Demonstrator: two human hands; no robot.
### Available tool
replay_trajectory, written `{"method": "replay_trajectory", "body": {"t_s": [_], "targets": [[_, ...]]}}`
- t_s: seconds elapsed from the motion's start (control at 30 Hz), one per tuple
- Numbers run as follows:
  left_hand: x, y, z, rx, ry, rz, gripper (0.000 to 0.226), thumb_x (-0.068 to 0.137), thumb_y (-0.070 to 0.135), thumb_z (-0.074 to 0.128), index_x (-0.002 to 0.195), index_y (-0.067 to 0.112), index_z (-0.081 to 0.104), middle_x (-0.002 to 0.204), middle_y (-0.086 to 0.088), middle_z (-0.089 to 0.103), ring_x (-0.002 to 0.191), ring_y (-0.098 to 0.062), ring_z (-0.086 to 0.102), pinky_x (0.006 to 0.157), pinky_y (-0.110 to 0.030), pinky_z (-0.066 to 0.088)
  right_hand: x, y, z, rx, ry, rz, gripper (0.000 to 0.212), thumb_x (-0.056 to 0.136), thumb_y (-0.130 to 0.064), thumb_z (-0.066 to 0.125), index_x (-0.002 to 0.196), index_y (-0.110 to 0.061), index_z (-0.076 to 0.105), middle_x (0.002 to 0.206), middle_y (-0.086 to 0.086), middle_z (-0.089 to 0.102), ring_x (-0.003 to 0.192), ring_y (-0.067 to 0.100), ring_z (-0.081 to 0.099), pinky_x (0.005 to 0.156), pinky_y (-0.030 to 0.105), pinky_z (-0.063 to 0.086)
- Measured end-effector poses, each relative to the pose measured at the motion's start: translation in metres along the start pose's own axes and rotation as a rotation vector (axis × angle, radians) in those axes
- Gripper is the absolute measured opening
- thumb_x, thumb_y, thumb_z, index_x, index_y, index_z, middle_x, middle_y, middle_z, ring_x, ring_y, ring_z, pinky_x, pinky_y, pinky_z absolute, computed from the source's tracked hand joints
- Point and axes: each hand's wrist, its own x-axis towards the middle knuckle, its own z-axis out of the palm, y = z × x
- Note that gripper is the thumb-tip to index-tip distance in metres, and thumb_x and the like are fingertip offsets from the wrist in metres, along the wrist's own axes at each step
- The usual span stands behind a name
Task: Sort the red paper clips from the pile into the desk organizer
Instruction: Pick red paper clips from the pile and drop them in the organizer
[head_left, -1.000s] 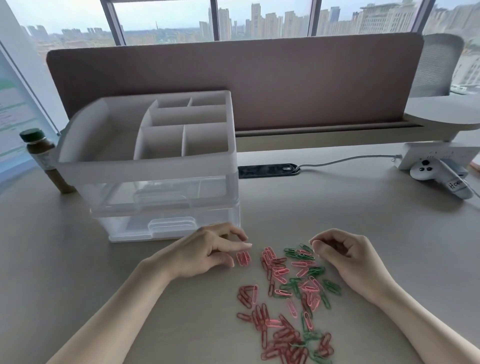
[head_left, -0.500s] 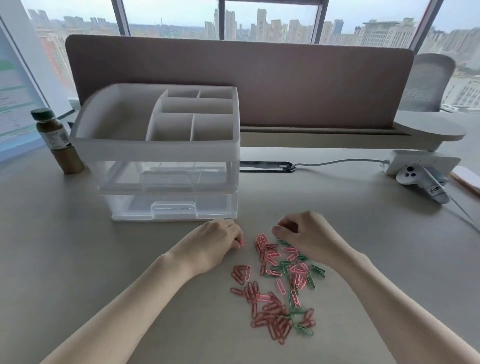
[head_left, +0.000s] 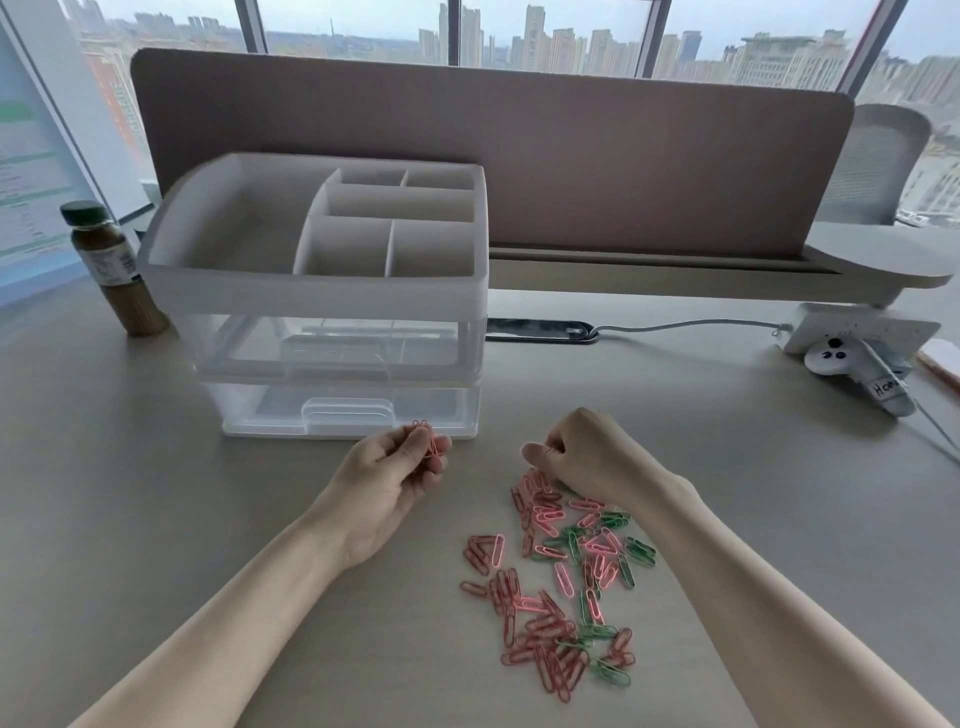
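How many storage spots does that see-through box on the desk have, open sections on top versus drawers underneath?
On the desk organizer:
Open top compartments: 6 (one large at the left, two small at the back, one long in the middle, two at the front)
Drawers: 2, stacked
Total: 8

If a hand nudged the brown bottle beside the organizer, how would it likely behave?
The bottle stands upright, tall and narrow, so it would probably tip rather than slide. Its round body suggests it would roll once down. It looks full, so likely fairly heavy.
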Motion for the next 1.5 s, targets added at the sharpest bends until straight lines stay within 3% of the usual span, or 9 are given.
{"method": "replay_trajectory", "body": {"t_s": [0.17, 0.5, 0.67, 0.83, 0.93, 1.0, 1.13, 1.23, 1.5], "targets": [[0.0, 0.003, 0.007, -0.348, -0.151, -0.111, 0.021, 0.091, 0.013, 0.053, 0.077, 0.006, 0.067, 0.077, -0.006, 0.058, 0.067, -0.011, 0.055, 0.057, -0.017, 0.051, -0.002, -0.006, 0.003, -0.072, 0.018, 0.03, 0.028, 0.073, -0.036, 0.083, 0.066, -0.009, 0.076, 0.065, 0.005, 0.074, 0.057, 0.015, 0.066, 0.057, 0.029, 0.057], [-0.004, 0.003, 0.014, -0.496, -0.186, -0.22, 0.013, 0.092, 0.004, 0.046, 0.094, 0.002, 0.059, 0.08, -0.01, 0.056, 0.064, -0.014, 0.055, 0.054, -0.017, 0.05, 0.011, -0.016, 0.003, -0.12, -0.024, 0.071, 0.011, 0.077, -0.019, 0.073, 0.079, -0.008, 0.073, 0.082, 0.005, 0.072, 0.075, 0.023, 0.068, 0.069, 0.034, 0.06], [-0.007, 0.005, 0.017, -0.557, -0.142, -0.29, 0.018, 0.089, 0.004, 0.044, 0.091, 0.0, 0.062, 0.079, -0.013, 0.057, 0.061, -0.018, 0.056, 0.051, -0.02, 0.051, 0.003, -0.024, 0.001, -0.137, -0.058, 0.039, 0.031, 0.076, -0.01, 0.062, 0.053, -0.011, 0.041, 0.054, 0.003, 0.038, 0.046, 0.021, 0.035, 0.041, 0.026, 0.032], [-0.007, 0.004, 0.02, -0.484, -0.12, -0.273, 0.021, 0.09, 0.017, 0.05, 0.075, 0.007, 0.059, 0.072, -0.006, 0.047, 0.055, -0.013, 0.045, 0.045, -0.019, 0.039, -0.004, -0.013, -0.003, 0.001, -0.079, 0.018, 0.021, 0.073, -0.013, 0.058, 0.056, -0.013, 0.045, 0.056, 0.008, 0.033, 0.051, 0.02, 0.027, 0.051, 0.032, 0.024], [-0.01, 0.002, 0.021, -0.295, -0.121, -0.208, 0.023, 0.092, 0.025, 0.055, 0.074, 0.012, 0.056, 0.064, 0.0, 0.036, 0.053, -0.011, 0.034, 0.046, -0.021, 0.028, -0.01, -0.002, -0.009, 0.161, -0.116, 0.031, 0.019, 0.079, -0.017, 0.058, 0.066, -0.003, 0.06, 0.057, 0.008, 0.044, 0.051, 0.018, 0.032, 0.05, 0.031, 0.027], [-0.016, 0.0, 0.019, 0.133, -0.1, -0.032, 0.023, 0.088, 0.032, 0.063, 0.075, 0.014, 0.061, 0.061, 0.0, 0.035, 0.052, -0.012, 0.033, 0.049, -0.021, 0.026, -0.016, 0.005, -0.011, 0.3, -0.102, 0.041, 0.024, 0.081, -0.018, 0.06, 0.074, 0.004, 0.064, 0.057, 0.005, 0.051, 0.051, 0.017, 0.035, 0.052, 0.03, 0.03], [-0.024, -0.012, 0.012, 0.928, -0.196, 0.354, 0.01, 0.083, 0.039, 0.072, 0.089, 0.031, 0.074, 0.07, 0.001, 0.067, 0.058, -0.015, 0.054, 0.063, -0.021, 0.042, -0.033, 0.02, -0.011, 0.572, -0.118, 0.031, 0.028, 0.084, -0.017, 0.063, 0.08, 0.011, 0.062, 0.067, 0.01, 0.052, 0.064, 0.022, 0.038, 0.062, 0.034, 0.036], [-0.029, -0.015, 0.005, 1.13, -0.336, 0.504, 0.017, 0.082, 0.037, 0.073, 0.098, 0.032, 0.076, 0.077, 0.02, 0.064, 0.065, -0.006, 0.059, 0.066, -0.011, 0.042, -0.043, 0.028, -0.012, 0.781, -0.188, -0.01, 0.018, 0.089, -0.011, 0.062, 0.074, -0.003, 0.068, 0.071, 0.01, 0.057, 0.068, 0.023, 0.045, 0.068, 0.031, 0.04], [-0.026, -0.011, -0.012, 1.302, -0.328, 0.601, 0.013, 0.084, 0.033, 0.072, 0.095, 0.033, 0.077, 0.07, 0.018, 0.058, 0.064, -0.002, 0.058, 0.063, -0.012, 0.041, -0.06, 0.049, -0.012, 1.314, -0.309, -0.005, 0.016, 0.09, 0.0, 0.057, 0.076, -0.007, 0.056, 0.069, 0.009, 0.054, 0.06, 0.015, 0.045, 0.054, 0.021, 0.043]]}}
